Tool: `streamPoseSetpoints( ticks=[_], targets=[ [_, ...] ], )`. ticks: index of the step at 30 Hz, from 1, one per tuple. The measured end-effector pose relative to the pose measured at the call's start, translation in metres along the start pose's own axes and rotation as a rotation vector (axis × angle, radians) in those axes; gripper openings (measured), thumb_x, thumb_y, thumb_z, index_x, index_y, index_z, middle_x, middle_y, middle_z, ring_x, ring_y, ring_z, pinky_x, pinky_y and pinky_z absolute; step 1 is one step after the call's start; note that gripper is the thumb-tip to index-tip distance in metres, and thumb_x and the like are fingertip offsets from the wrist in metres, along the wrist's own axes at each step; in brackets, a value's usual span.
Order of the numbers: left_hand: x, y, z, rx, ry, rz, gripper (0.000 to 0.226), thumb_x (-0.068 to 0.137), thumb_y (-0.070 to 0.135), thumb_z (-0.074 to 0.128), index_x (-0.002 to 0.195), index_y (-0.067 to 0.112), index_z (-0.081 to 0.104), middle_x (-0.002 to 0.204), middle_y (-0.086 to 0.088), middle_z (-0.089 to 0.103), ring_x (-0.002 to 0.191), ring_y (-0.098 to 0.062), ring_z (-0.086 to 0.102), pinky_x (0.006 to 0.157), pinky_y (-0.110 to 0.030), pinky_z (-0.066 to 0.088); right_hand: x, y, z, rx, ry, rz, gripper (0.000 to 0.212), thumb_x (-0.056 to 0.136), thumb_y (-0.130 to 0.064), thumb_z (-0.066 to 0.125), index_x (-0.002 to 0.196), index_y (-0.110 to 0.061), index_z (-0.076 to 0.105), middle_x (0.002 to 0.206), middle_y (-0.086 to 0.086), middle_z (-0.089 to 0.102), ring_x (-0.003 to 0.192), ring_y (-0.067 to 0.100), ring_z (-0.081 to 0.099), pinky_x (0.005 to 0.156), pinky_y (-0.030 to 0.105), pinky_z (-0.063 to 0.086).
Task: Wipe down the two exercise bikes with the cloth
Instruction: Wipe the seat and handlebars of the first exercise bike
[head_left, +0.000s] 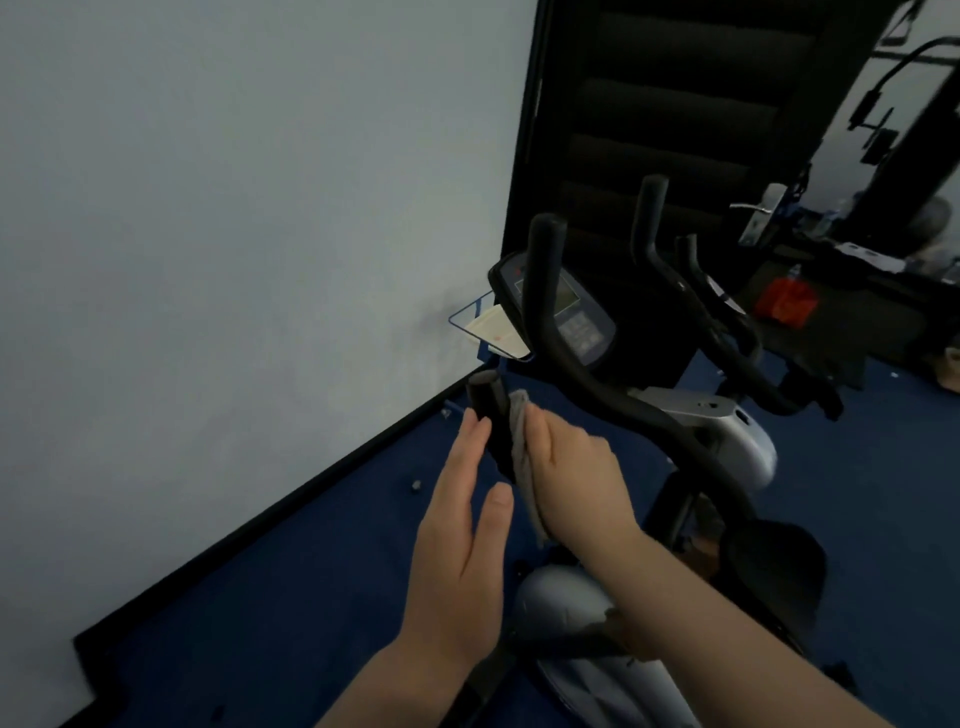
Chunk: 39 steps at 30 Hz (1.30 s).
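The near exercise bike (737, 447) has black curved handlebars, a console (571, 312) with a small screen, and a silver-grey body. Its left black foam grip (485, 410) stands upright in the middle of the view. My right hand (571, 483) presses a grey cloth (522, 457) against the right side of that grip. My left hand (462, 530) lies flat against the grip's left side, fingers straight. A second bike's black handlebars (727, 332) show behind the first, to the right.
A white wall (234, 234) with a black skirting runs along the left, close to the grip. The floor (311, 597) is dark blue with small bits of debris. A dark door with a metal handle (761, 213) and a red object (784, 304) are at back right.
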<state>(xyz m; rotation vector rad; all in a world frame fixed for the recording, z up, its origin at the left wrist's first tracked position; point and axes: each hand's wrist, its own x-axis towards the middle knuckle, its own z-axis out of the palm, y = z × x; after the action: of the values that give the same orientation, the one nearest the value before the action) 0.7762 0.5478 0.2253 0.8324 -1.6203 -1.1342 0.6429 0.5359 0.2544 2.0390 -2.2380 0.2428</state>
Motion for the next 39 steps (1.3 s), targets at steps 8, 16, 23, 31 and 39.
streamPoseSetpoints(
  ticks=[8, 16, 23, 31, 39],
  targets=[
    [-0.006, -0.004, 0.009, 0.078, -0.05, 0.03, 0.057, 0.093, 0.053, 0.034, 0.148, 0.041, 0.024, 0.154, 0.037, 0.003, 0.143, 0.011, 0.006, 0.112, -0.025, 0.015, -0.036, 0.007, -0.006, 0.044, 0.087, 0.135, 0.038, 0.102, -0.044, 0.02, 0.116, -0.022, 0.047, 0.101, 0.001, 0.063, 0.084, 0.021, 0.064, 0.062, 0.028, 0.036],
    [-0.026, -0.004, 0.017, 0.133, -0.084, -0.003, 0.053, 0.094, 0.049, 0.036, 0.145, 0.047, 0.024, 0.152, 0.039, 0.007, 0.14, 0.016, 0.009, 0.107, -0.017, 0.017, -0.088, 0.025, -0.011, 0.238, 0.193, 0.114, 0.033, 0.1, -0.042, 0.039, 0.129, -0.03, 0.047, 0.11, -0.007, 0.061, 0.09, 0.01, 0.062, 0.069, 0.022, 0.045],
    [-0.07, -0.013, 0.038, 0.126, -0.116, -0.094, 0.049, 0.093, 0.047, 0.04, 0.137, 0.062, 0.026, 0.151, 0.038, 0.017, 0.14, 0.014, 0.016, 0.109, -0.023, 0.021, -0.14, 0.037, -0.017, 0.554, 0.25, 0.036, 0.037, 0.086, -0.041, 0.061, 0.121, -0.04, 0.05, 0.114, -0.019, 0.053, 0.104, 0.0, 0.05, 0.081, 0.016, 0.047],
    [-0.117, -0.054, 0.055, 0.299, -0.369, -0.295, 0.046, 0.094, 0.032, 0.054, 0.126, 0.06, 0.036, 0.142, 0.042, 0.026, 0.135, 0.015, 0.025, 0.11, -0.02, 0.026, -0.206, 0.063, 0.022, 0.645, 0.046, 0.167, 0.029, 0.098, -0.043, 0.033, 0.124, -0.043, 0.045, 0.12, -0.023, 0.046, 0.11, -0.005, 0.043, 0.089, 0.021, 0.045],
    [-0.118, -0.084, 0.111, 0.522, -0.819, -0.213, 0.046, 0.097, 0.028, 0.052, 0.141, 0.035, 0.04, 0.147, 0.026, 0.026, 0.135, 0.007, 0.021, 0.111, -0.019, 0.021, -0.283, 0.084, 0.077, 0.442, -0.044, 0.566, 0.041, 0.101, -0.031, 0.036, 0.141, -0.033, 0.035, 0.125, -0.009, 0.052, 0.115, 0.011, 0.048, 0.082, 0.028, 0.049]
  ],
)
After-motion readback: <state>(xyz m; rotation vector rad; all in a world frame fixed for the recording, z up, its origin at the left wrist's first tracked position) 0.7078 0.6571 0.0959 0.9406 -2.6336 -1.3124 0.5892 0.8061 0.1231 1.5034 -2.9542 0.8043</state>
